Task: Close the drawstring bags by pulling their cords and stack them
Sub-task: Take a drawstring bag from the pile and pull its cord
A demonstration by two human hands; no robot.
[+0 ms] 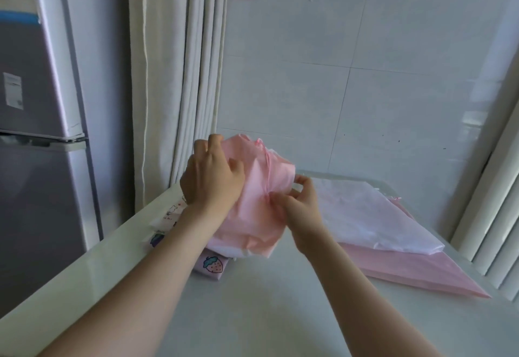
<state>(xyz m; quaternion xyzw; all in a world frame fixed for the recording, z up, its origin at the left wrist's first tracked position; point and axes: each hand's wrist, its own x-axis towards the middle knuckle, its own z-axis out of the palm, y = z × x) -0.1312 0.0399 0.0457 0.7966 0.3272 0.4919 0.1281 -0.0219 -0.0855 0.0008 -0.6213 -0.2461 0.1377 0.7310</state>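
A pink drawstring bag [252, 216] is held up just above the table's far left part, its gathered mouth pointing away from me. My left hand [210, 177] grips the bag's left side with curled fingers. My right hand [297, 202] pinches the bunched fabric and cord at its right side. Under the held bag lies a stack of closed bags, among them a pale one with a strawberry print [213, 265]. To the right, a white bag [373, 216] lies flat on top of a flat pink bag [415, 272].
The white table [252, 314] runs up to a tiled wall. A grey fridge [42, 132] stands at the left and a white curtain [174, 76] hangs behind the table's left corner. A window frame [494, 216] borders the right side.
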